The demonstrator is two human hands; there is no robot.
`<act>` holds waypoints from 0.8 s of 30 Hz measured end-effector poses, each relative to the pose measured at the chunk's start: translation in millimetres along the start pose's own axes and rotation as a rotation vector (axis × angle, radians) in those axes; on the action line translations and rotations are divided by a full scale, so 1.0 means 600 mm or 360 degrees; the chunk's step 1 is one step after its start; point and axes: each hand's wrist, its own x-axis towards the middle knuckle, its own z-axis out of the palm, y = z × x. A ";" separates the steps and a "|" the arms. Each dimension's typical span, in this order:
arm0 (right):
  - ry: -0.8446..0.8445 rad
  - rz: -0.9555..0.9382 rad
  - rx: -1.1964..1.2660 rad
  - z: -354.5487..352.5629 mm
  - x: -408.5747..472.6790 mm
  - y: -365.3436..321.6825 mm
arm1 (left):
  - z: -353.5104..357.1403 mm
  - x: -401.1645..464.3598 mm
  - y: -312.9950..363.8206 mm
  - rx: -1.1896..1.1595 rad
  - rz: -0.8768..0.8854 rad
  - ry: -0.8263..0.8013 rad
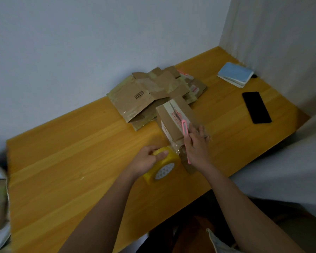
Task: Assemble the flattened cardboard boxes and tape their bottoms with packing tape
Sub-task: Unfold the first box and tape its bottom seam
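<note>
Nearest you, your left hand [146, 160] curls over the top of the yellow roll of packing tape [162, 165], fingers and thumb wrapped round its rim; the roll stands on edge on the wooden table [62, 161]. Just beside it, your right hand [196, 147] grips a pink utility knife [186, 137], held upright against the near end of the assembled cardboard box [173, 121]. A clear strip of tape runs from the roll up to that box end; where exactly the blade meets it is blurred. The box shows a taped seam with red print along its top face. Behind it, touching its far side, lies the pile of flattened cardboard boxes [146, 95], one bearing a barcode. Farther right, well apart, rest a black phone [256, 107] and, nearer the corner, a blue-covered notebook [235, 74].
</note>
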 end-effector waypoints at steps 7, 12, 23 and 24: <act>-0.0010 0.0007 -0.0014 -0.011 -0.001 -0.007 | -0.010 -0.005 0.002 0.0693 0.0035 0.0093; 0.0022 0.0113 0.0258 -0.032 0.001 -0.020 | 0.002 -0.012 0.000 0.0372 0.0289 0.0126; 0.0433 -0.0367 0.0427 -0.034 -0.062 -0.036 | -0.004 -0.014 0.001 0.0376 0.0250 0.0119; 0.0361 -0.0374 0.0475 -0.033 -0.066 -0.034 | -0.006 -0.013 0.002 0.0360 0.0227 0.0105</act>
